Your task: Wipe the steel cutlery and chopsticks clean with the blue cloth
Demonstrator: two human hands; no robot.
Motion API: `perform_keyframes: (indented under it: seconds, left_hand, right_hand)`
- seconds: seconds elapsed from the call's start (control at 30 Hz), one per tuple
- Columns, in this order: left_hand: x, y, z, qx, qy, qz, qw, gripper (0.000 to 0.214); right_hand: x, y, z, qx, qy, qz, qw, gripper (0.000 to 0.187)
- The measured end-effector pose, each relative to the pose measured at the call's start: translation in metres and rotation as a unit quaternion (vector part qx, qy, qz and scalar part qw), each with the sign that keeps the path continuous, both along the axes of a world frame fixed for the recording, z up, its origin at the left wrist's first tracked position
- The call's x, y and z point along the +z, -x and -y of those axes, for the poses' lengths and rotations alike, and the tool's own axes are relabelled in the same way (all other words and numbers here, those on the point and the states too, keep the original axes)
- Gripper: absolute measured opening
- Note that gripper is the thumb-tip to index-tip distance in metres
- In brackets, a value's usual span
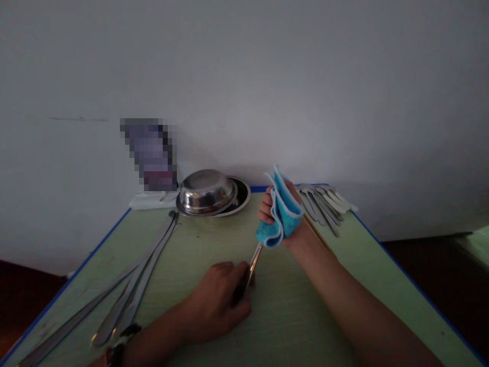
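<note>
My left hand (219,300), a dark band at its wrist, is closed around the lower end of a slim, shiny metal utensil (255,259). Its kind cannot be told, since both ends are hidden. Above and to the right, my right hand (266,206) grips a folded blue cloth (288,214) with pale edging. The utensil's upper end runs up into this cloth. Both hands are over the middle of the pale green table (301,311).
Long metal utensils (133,285) lie along the left side. An upturned steel bowl (208,191) rests on a plate (244,196) by the wall. A pixelated upright object (153,155) stands left of it. Several spoons and forks (324,204) lie back right, near thin brown sticks (317,232).
</note>
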State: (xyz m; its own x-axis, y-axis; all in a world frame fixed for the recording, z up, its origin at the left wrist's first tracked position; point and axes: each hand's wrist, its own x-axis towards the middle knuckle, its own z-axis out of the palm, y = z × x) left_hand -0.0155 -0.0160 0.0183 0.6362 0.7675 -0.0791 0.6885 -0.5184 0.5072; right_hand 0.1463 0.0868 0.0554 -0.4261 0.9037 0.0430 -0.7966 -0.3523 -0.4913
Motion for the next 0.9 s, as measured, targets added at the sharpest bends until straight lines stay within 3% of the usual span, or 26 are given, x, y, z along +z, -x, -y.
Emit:
perform_keyframes:
  seconds: [0.13,0.33,0.53,0.67,0.9]
  left_hand:
    - [0.002,-0.001,-0.001,0.007,0.021,0.022,1.000,0.033]
    - [-0.003,-0.001,-0.001,0.023,0.001,0.027,0.999,0.033]
    - [-0.006,-0.001,-0.001,0.034,-0.002,0.090,0.995,0.049]
    - [-0.012,0.001,-0.001,0.019,-0.042,0.049,0.998,0.055]
    - [-0.012,0.003,0.000,0.027,-0.032,0.021,0.999,0.053]
  right_hand:
    - [0.000,0.001,0.001,-0.003,0.011,0.014,1.000,0.036]
    - [0.007,-0.015,-0.004,-0.050,0.011,-0.002,0.999,0.039]
    - [0.008,-0.025,-0.008,-0.083,-0.018,-0.027,0.996,0.041]
    - [0.008,-0.016,-0.004,-0.102,0.038,0.005,0.994,0.044]
    - [0.002,-0.004,-0.004,-0.137,0.119,0.068,0.981,0.043]
